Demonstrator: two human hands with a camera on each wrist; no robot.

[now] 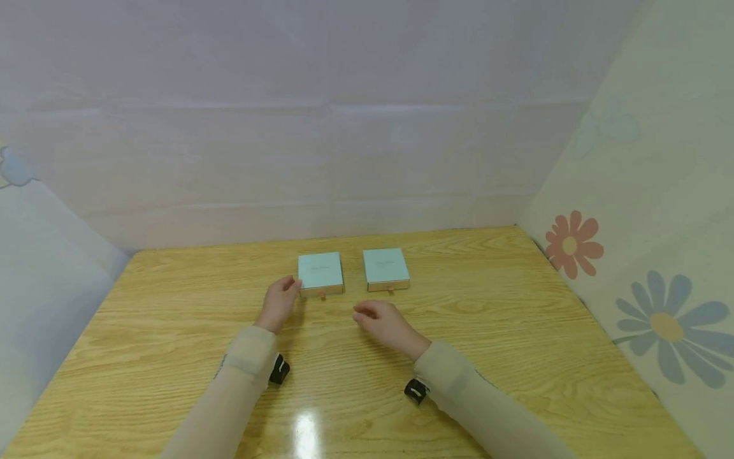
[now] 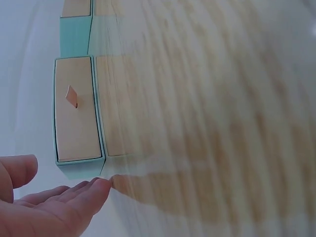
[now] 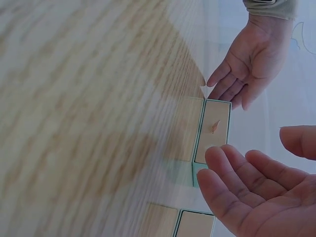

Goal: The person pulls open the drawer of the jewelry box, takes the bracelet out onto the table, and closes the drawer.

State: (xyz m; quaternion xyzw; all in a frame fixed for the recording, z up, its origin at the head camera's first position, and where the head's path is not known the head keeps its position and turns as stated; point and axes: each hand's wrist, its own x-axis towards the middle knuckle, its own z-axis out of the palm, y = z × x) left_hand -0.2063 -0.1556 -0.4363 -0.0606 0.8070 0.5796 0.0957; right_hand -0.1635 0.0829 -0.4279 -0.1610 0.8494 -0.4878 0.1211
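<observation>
Two flat mint-green boxes lie side by side on the wooden table, the left box and the right box. Each has a peach drawer front with a small pull tab. My left hand is beside the left box, its fingertips right at the box's left side, fingers fairly straight and thumb apart. My right hand hovers over the table in front of the gap between the boxes, fingers loosely bent and holding nothing. In the right wrist view, its fingers overlap the left box's lower end.
The wooden table spreads around both boxes. A pale cloth wall rises behind its far edge. Flower-printed cloth stands along the right side, another pale panel on the left. Black wrist bands hang at both cuffs.
</observation>
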